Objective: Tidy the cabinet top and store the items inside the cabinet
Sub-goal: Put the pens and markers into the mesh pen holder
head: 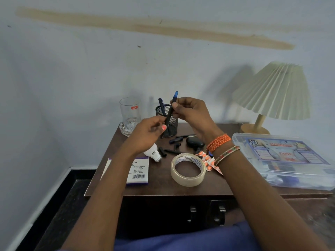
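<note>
Over the dark wooden cabinet top (pixel 163 189) both hands hold one dark pen (pixel 170 114) with a blue end, tilted nearly upright. My right hand (pixel 190 113) pinches its upper part; my left hand (pixel 148 133) grips its lower end. Just behind stands a black mesh pen holder (pixel 172 122) with another pen (pixel 161 105) in it. Loose pens and caps (pixel 175 142) lie on the top, beside a black case (pixel 194 142), a white bulb (pixel 153 152), a roll of clear tape (pixel 188 170), an orange pill strip (pixel 208 163) and a white box (pixel 138 169).
A glass tumbler (pixel 130 113) stands in a glass ashtray at the back left. A pleated lamp (pixel 273 95) is at the back right, and a clear first-aid box (pixel 282 158) fills the right side. The cabinet doors with two handles (pixel 206 212) are closed below.
</note>
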Motion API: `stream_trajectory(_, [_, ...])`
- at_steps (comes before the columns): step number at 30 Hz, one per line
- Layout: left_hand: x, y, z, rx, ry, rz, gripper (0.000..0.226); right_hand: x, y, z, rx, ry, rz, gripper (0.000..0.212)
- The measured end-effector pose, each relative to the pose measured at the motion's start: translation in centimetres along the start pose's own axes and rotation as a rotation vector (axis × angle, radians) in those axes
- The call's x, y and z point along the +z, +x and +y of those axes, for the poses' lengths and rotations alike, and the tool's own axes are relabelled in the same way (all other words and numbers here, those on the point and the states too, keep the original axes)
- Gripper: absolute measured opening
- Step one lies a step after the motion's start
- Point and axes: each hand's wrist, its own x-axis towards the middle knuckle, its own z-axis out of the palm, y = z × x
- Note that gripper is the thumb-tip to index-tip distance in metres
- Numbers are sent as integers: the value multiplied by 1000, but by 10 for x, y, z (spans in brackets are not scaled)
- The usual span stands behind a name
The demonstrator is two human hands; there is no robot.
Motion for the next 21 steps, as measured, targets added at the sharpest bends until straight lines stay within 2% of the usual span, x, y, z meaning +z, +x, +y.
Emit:
stream_trajectory(5, [5,-3,6,-50,-103,45,16,-6,-10,3,120,294,-114,10])
stream_trajectory(7, [6,-3,7,-72,-122,121,12,-8,-10,2,109,325,-109,11])
stream_trajectory(8, [6,-4,8,-82,-119,164,11,-10,-8,3,87,261,-71,12])
stream_trajectory(9, [5,-5,8,-87,-110,199,11,-12,-5,6,46,106,-4,14])
stream_trajectory(11, [2,-6,4,-98,-69,221,12,-16,3,14,-78,-388,138,18])
stream_trajectory(12, [0,-7,2,-107,-37,208,13,-17,6,18,-130,-645,149,19])
stream_trajectory(14, [-1,-9,-3,-113,17,180,16,-17,10,25,-164,-1057,19,22])
stream_trajectory(16, [-3,-9,-7,-117,51,177,17,-14,14,32,-170,-1227,-114,24])
stream_trajectory(21, [-10,-11,-17,-142,106,173,13,-13,17,54,-144,-1365,-276,27])
